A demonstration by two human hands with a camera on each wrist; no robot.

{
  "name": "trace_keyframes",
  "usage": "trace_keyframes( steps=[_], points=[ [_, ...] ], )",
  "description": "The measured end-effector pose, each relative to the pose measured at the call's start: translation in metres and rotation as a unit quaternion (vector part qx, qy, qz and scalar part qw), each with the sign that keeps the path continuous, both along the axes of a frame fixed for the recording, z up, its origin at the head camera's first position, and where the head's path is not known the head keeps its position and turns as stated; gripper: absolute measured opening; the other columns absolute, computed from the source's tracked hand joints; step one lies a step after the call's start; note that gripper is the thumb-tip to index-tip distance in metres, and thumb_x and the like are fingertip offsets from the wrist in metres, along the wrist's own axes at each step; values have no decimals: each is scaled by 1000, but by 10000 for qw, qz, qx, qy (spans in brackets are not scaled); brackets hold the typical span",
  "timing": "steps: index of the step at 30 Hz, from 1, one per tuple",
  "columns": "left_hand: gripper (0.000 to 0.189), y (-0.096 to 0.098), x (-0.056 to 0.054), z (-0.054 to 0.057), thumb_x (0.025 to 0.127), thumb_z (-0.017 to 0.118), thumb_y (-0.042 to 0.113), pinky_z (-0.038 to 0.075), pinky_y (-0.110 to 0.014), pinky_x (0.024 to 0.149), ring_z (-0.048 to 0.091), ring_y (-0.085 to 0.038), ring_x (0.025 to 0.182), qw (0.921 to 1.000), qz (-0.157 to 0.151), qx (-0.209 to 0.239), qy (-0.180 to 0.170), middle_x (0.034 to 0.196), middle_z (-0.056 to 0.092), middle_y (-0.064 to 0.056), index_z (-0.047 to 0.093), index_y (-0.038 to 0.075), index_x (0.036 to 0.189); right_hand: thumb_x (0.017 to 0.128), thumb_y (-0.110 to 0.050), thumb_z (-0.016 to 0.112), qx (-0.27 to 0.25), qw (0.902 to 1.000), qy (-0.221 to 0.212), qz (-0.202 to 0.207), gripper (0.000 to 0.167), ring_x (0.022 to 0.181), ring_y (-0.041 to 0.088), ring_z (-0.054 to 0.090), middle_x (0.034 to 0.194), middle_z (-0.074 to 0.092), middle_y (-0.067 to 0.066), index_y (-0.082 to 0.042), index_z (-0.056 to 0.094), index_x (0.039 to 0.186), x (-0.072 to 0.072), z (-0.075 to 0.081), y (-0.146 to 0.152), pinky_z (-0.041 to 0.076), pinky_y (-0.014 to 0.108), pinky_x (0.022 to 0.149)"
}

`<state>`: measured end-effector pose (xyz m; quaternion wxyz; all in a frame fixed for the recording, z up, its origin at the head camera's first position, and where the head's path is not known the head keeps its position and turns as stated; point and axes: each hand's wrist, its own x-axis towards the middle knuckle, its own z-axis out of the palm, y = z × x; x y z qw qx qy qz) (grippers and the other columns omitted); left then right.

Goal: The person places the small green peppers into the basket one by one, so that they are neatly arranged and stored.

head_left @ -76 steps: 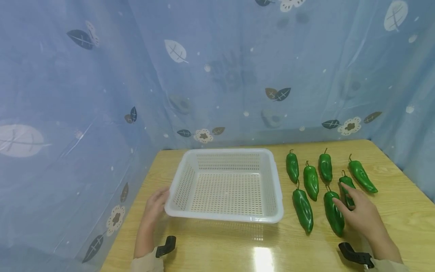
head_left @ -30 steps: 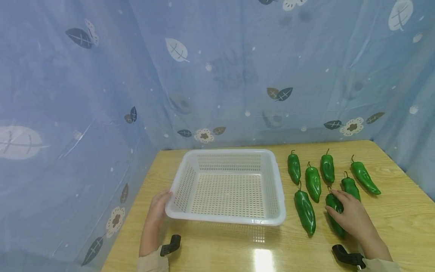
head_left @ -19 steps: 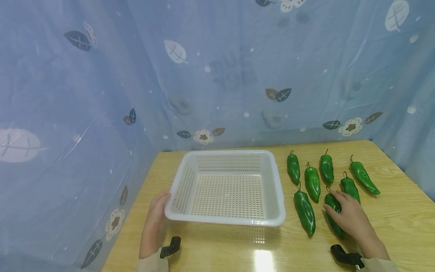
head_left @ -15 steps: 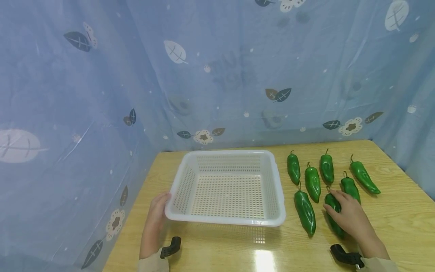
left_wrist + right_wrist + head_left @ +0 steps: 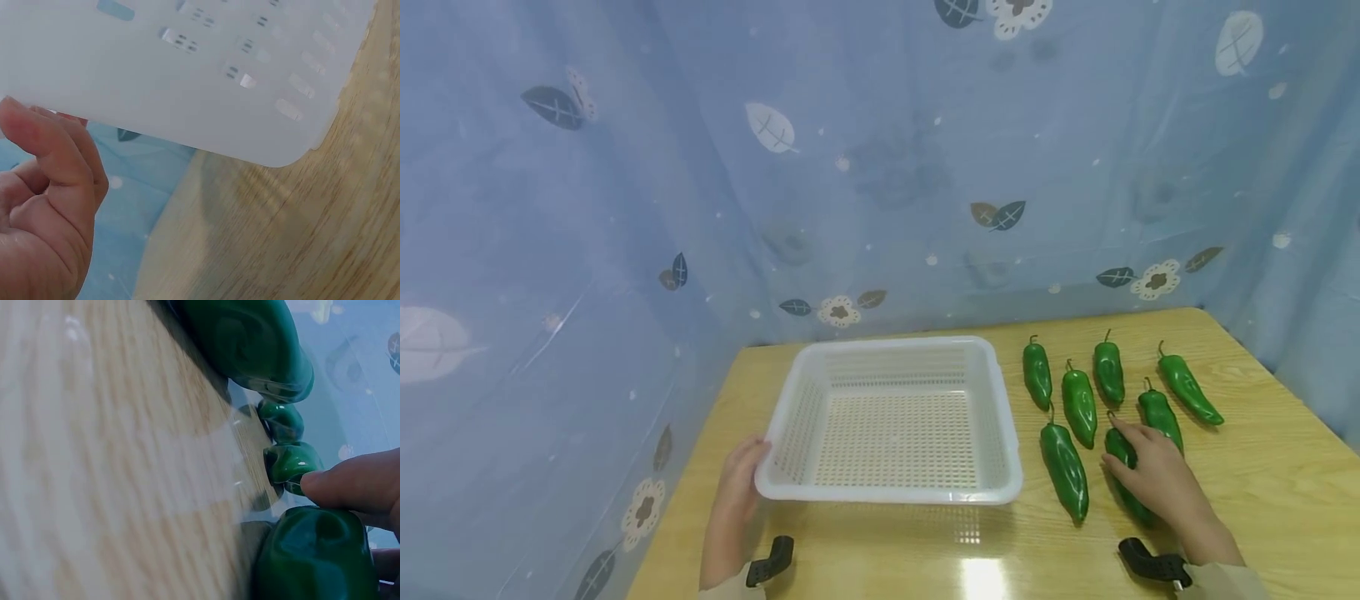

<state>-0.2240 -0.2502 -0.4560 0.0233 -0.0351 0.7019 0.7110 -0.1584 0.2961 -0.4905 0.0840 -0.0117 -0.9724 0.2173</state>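
Observation:
A white plastic basket (image 5: 895,492) with slotted walls stands on the wooden table, with nothing in it. My left hand (image 5: 741,479) holds the basket's left rim; in the left wrist view its curled fingers (image 5: 59,150) meet the edge. On the right lie several glossy green peppers. My right hand (image 5: 1153,475) spans the nearer one, a long green pepper (image 5: 1122,448), thumb on one side and fingers on the other. The right wrist view has this pepper (image 5: 312,562) close up, thumb (image 5: 350,484) beside it; the other fingers are mostly hidden.
Left of the held pepper lies another green pepper (image 5: 1064,471). A further pepper (image 5: 1161,417) lies just beyond my right hand, close to it. More peppers, such as one (image 5: 1187,387) at the far right, lie behind. A blue patterned curtain (image 5: 880,167) borders the table.
My right hand has come down and left from above the peppers onto the nearer one and stays there. My left hand has closed in on the basket rim. The head view has shifted slightly.

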Motion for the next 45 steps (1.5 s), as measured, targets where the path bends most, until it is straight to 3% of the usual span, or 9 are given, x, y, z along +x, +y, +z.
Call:
trace_keyframes(
  steps=[5, 14, 27, 34, 41, 45],
  points=[
    [39, -2, 1, -1, 100, 40, 17, 55, -29, 79, 62, -15, 92, 9999, 31, 1, -98, 101, 61, 0, 43, -10, 127, 85, -24, 66, -39, 9998, -189, -83, 64, 108, 59, 42, 123, 42, 43, 8, 42, 135, -3, 1, -2, 42, 69, 82],
    [42, -2, 0, -2, 100, 40, 18, 54, -25, 82, 62, -10, 95, 9999, 100, -46, -132, 105, 61, 1, 39, -9, 132, 84, -20, 65, -188, 9997, -111, -126, 60, 106, 60, 42, 122, 41, 44, 8, 45, 133, -3, 3, -5, 42, 70, 80],
    [39, -2, -3, -5, 99, 43, 17, 56, -26, 78, 63, -12, 92, 9991, 128, 389, -78, 100, 62, 3, 42, -10, 128, 85, -20, 64, -412, 9989, -24, -220, 58, 106, 59, 40, 123, 37, 43, 6, 44, 133, -5, 3, -1, 40, 72, 80],
    [30, 1, -10, 0, 98, 46, 17, 56, -26, 79, 63, -14, 93, 9980, 53, 625, 119, 99, 64, 2, 49, -4, 120, 87, -22, 62, -469, 9986, 138, -214, 57, 106, 59, 40, 123, 36, 43, 7, 43, 133, -8, 12, 4, 39, 72, 79],
    [38, -4, 3, -8, 99, 44, 14, 56, -28, 79, 63, -15, 93, 9987, 27, 490, -167, 100, 62, 1, 42, -11, 127, 86, -24, 64, -518, 9981, -51, -320, 58, 105, 57, 42, 120, 39, 41, 9, 45, 130, 9, 0, 3, 41, 70, 77],
    [31, -3, 3, -5, 99, 44, 15, 56, -26, 77, 63, -14, 91, 9981, -33, 609, 24, 98, 63, 0, 47, -8, 119, 86, -21, 65, -595, 9972, 300, -328, 56, 103, 56, 42, 120, 39, 40, 8, 46, 129, 6, 2, 4, 41, 69, 75]
  ],
)
